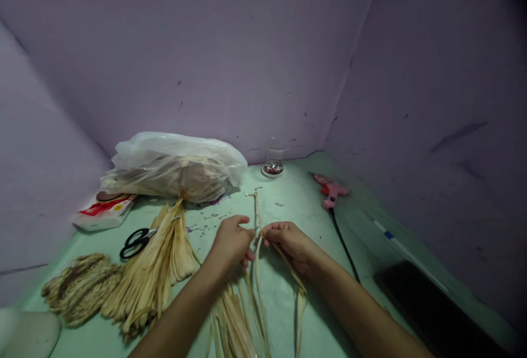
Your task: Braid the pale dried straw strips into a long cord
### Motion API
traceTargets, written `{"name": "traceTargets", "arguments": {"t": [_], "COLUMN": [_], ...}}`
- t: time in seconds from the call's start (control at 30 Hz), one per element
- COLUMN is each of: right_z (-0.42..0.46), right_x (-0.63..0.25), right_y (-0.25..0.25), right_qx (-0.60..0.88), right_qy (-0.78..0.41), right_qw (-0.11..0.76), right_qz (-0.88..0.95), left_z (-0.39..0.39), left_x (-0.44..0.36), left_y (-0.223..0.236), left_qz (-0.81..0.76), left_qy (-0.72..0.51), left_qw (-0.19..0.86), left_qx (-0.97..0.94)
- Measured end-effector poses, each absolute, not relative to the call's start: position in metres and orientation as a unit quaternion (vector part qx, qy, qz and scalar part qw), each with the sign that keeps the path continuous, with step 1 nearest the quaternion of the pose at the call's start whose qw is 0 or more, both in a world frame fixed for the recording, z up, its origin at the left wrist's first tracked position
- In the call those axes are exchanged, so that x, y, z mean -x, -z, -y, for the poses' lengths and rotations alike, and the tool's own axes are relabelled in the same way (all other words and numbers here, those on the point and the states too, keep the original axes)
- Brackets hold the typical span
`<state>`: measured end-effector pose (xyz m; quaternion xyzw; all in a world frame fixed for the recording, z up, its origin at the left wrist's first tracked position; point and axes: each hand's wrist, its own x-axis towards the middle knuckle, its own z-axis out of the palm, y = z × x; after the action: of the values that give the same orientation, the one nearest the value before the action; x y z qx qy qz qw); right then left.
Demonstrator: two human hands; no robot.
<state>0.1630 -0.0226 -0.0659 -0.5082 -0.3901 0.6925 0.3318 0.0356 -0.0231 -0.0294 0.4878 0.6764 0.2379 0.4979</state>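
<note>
A thin braid of pale dried plant fiber (257, 210) lies on the green tabletop, running away from me, with a small bent tip at its far end. My right hand (290, 242) pinches the near end of the braid between thumb and fingertips. Close to its left side is my left hand (234, 240), thumb and forefinger apart, the lower fingers curled and partly hidden. From the pinched spot loose flat strands (257, 270) trail toward me, one of them passing under my right wrist. More pale strips (234, 319) lie between my forearms.
At left are a fanned bundle of dried strips (154, 270), black-handled scissors (135, 244), a coiled braid (82, 289) and a red-white packet (106, 212). Behind stand a filled plastic bag (177, 168) and a clear container (274, 167). A pink glue gun (332, 190) and a dark phone-like slab (432, 308) lie right.
</note>
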Motion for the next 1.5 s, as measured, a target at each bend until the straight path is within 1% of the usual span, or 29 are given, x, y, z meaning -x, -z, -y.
{"name": "traceTargets", "arguments": {"t": [0.07, 0.1, 0.13, 0.2, 0.27, 0.33, 0.37, 0.4, 0.43, 0.57, 0.6, 0.67, 0.8, 0.97, 1.03, 1.17, 1.23, 1.33, 1.5], "right_z": [0.021, 0.02, 0.019, 0.017, 0.016, 0.016, 0.016, 0.017, 0.017, 0.018, 0.018, 0.017, 0.015, 0.015, 0.016, 0.017, 0.017, 0.016, 0.02], "right_x": [-0.163, -0.162, -0.162, -0.161, -0.161, -0.161, -0.161, -0.161, -0.161, -0.161, -0.161, -0.16, -0.161, -0.164, -0.165, -0.168, -0.169, -0.17, -0.172], "right_y": [0.069, 0.071, 0.072, 0.074, 0.074, 0.073, 0.073, 0.073, 0.073, 0.074, 0.075, 0.078, 0.089, 0.096, 0.093, 0.084, 0.082, 0.08, 0.074], "right_qx": [0.485, 0.485, 0.494, 0.53, 0.555, 0.556, 0.553, 0.55, 0.546, 0.51, 0.503, 0.505, 0.528, 0.538, 0.531, 0.512, 0.515, 0.531, 0.559], "right_qy": [-0.701, -0.697, -0.686, -0.649, -0.621, -0.619, -0.623, -0.626, -0.628, -0.643, -0.645, -0.636, -0.566, -0.455, -0.444, -0.489, -0.493, -0.461, -0.366], "right_qw": [0.345, 0.346, 0.345, 0.334, 0.32, 0.315, 0.316, 0.32, 0.326, 0.341, 0.343, 0.342, 0.334, 0.317, 0.308, 0.284, 0.277, 0.264, 0.234], "right_qz": [0.394, 0.4, 0.409, 0.432, 0.452, 0.457, 0.454, 0.451, 0.449, 0.458, 0.462, 0.473, 0.538, 0.635, 0.653, 0.646, 0.644, 0.661, 0.706], "left_z": [0.023, 0.023, 0.022, 0.019, 0.014, 0.01, 0.01, 0.011, 0.012, 0.02, 0.021, 0.021, 0.016, 0.011, 0.011, 0.01, 0.009, 0.007, 0.006], "left_x": [-0.039, -0.039, -0.037, -0.029, -0.018, -0.012, -0.012, -0.013, -0.017, -0.035, -0.038, -0.039, -0.034, -0.032, -0.032, -0.031, -0.03, -0.03, -0.032], "left_y": [0.039, 0.044, 0.048, 0.051, 0.05, 0.045, 0.042, 0.039, 0.038, 0.042, 0.045, 0.052, 0.058, 0.054, 0.053, 0.055, 0.056, 0.058, 0.062], "left_qz": [-0.625, -0.607, -0.599, -0.605, -0.626, -0.655, -0.671, -0.684, -0.689, -0.634, -0.618, -0.598, -0.601, -0.626, -0.629, -0.614, -0.604, -0.596, -0.585], "left_qy": [-0.22, -0.21, -0.197, -0.16, -0.139, -0.153, -0.174, -0.197, -0.214, -0.205, -0.202, -0.209, -0.211, -0.177, -0.166, -0.159, -0.162, -0.165, -0.193], "left_qw": [0.602, 0.62, 0.616, 0.549, 0.422, 0.302, 0.275, 0.28, 0.318, 0.555, 0.589, 0.621, 0.617, 0.6, 0.599, 0.579, 0.559, 0.526, 0.494], "left_qx": [-0.446, -0.451, -0.472, -0.554, -0.64, -0.675, -0.666, -0.644, -0.615, -0.498, -0.481, -0.461, -0.462, -0.466, -0.468, -0.513, -0.545, -0.584, -0.614]}}
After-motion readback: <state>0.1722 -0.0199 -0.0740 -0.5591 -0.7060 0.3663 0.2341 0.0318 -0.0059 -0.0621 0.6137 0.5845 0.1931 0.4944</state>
